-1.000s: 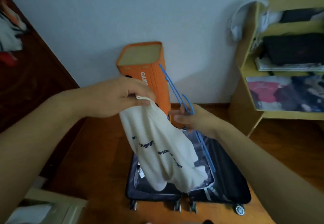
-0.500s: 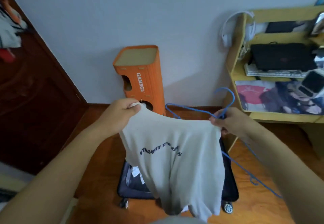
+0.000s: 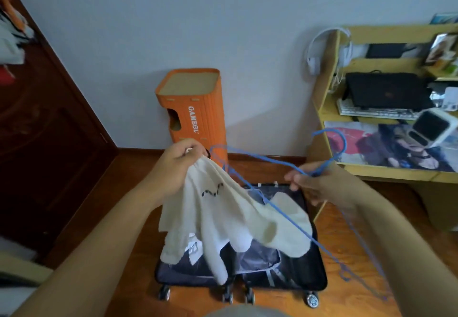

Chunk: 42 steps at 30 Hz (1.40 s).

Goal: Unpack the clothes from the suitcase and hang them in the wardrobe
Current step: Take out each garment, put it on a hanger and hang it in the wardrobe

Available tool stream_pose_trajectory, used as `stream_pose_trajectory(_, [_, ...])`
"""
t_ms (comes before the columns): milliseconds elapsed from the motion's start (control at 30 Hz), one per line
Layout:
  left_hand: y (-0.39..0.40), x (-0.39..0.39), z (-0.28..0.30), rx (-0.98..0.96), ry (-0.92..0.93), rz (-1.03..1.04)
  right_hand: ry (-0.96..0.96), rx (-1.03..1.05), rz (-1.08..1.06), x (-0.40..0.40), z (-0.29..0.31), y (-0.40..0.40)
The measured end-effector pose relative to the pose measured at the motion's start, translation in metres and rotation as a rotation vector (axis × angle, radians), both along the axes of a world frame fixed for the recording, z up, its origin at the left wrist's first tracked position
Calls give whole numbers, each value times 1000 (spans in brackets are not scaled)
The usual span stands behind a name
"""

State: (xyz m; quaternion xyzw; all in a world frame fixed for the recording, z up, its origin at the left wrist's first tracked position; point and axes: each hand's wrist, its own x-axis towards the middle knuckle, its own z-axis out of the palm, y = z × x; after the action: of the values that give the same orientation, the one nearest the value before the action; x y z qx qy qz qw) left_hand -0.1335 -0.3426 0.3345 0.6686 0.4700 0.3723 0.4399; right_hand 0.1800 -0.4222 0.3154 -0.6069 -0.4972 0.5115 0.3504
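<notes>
The left hand [image 3: 178, 165] grips a bunched edge of a cream T-shirt [image 3: 223, 215], its fingers curled tight round the cloth, and holds it up above the open suitcase [image 3: 292, 272]. The shirt hangs down in loose folds from that grip, with a line of dark lettering showing partly across it, and its lower part drapes over the middle of the suitcase. The right hand [image 3: 314, 183] holds a blue wire hanger [image 3: 280, 212] at the base of its hook, fingers pinched round the wire; the hook curves up to the right of the hand. One arm of the hanger runs left toward the left hand, and another long run of wire slants down across the shirt toward the near right. The two hands are apart, level with each other, with the shirt and hanger between them. The suitcase lies flat and open on the wooden floor [image 3: 347, 242], wheels at its near edge, with dark lining and straps showing inside. An orange cardboard box [image 3: 195, 108] stands upright against the far wall behind the left hand. A yellow shelf unit [image 3: 324, 98] stands at the right, with white headphones [image 3: 319, 49] hanging on its corner. A dark wooden door [image 3: 49, 130] fills the left side.
</notes>
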Motion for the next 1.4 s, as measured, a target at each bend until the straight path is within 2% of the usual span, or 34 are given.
stream_pose_trajectory(67, [-8,10,6,-35,-67,-143,100,76,-125,-22,-10,9])
stream_pose_trajectory(133, [-12,20,12,-106,-120,-229,145,107,-69,-53,-21,16])
stream_pose_trajectory(233, [-13,27,15,-131,-187,-216,132,118,-14,-98,-38,19])
stream_pose_trajectory(433, [-18,21,12,-210,-252,-159,220,217,-140,-126,-58,14])
stream_pose_trajectory(533, [-22,15,11,-214,-229,-128,315,225,-40,-134,-57,12])
stream_pose_trajectory(700, [-32,12,13,-86,1,-101,320,265,-75,-138,-54,13])
stream_pose_trajectory(733, [-35,11,14,-21,108,-53,305,274,-97,-136,-52,13])
stream_pose_trajectory(833, [-44,6,4,260,620,193,149,395,-115,-125,-34,11])
stream_pose_trajectory(900, [-52,9,-8,268,720,283,79,463,-111,-114,-17,12])
stream_pose_trajectory(1033, [-64,31,-28,305,597,307,51,432,-38,-104,11,15])
stream_pose_trajectory(1133, [-76,55,-36,193,366,275,41,402,-76,-102,22,17])
stream_pose_trajectory(1233, [-86,74,-44,224,218,370,-171,444,-116,-92,32,22])
stream_pose_trajectory(1400, [-56,84,-49,236,206,375,-213,466,-45,-82,39,19])
